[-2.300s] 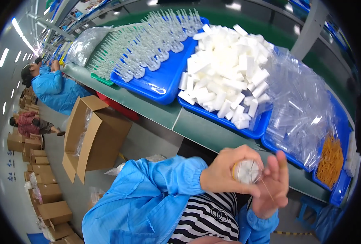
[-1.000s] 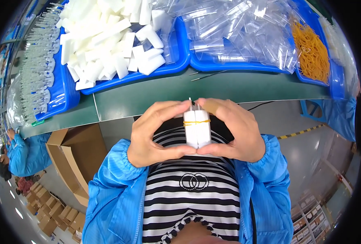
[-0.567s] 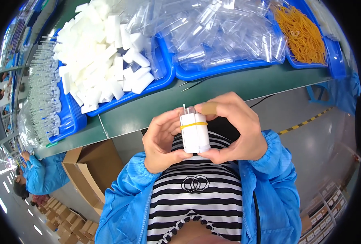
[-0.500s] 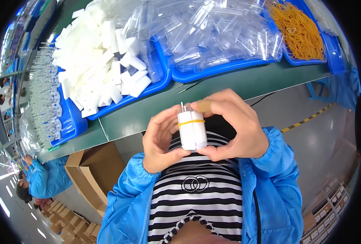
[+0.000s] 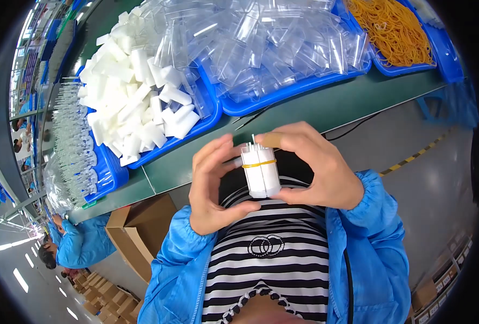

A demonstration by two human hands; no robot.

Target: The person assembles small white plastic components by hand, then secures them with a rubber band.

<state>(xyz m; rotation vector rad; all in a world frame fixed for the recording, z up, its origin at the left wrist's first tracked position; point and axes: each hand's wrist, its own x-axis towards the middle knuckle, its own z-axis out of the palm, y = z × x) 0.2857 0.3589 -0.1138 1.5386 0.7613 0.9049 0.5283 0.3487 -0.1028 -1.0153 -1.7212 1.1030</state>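
My right hand (image 5: 317,167) pinches a small white bundle (image 5: 263,178) between its forefinger at the top and its thumb at the base. The bundle looks like white foam pieces with clear plastic about them. A yellow rubber band (image 5: 258,163) runs round its upper half, and a thin clear rod sticks up from its top. On the bundle's other side is my left hand (image 5: 209,183), fingers and thumb spread apart, with nothing held. Its thumb tip lies close to the bundle's lower edge; whether it touches there I cannot tell.
On the green table (image 5: 169,174) stand blue trays of white foam blocks (image 5: 134,102), clear plastic sleeves (image 5: 272,51) and yellow rubber bands (image 5: 393,32). Clear syringe-like parts (image 5: 72,140) stack at left. Tweezers (image 5: 253,117) lie by the edge. A cardboard box (image 5: 142,227) sits below; a co-worker (image 5: 80,243) is beyond.
My left hand has let go of the bundle and opened away from it. The right hand still grips it. The whole view has shifted slightly.
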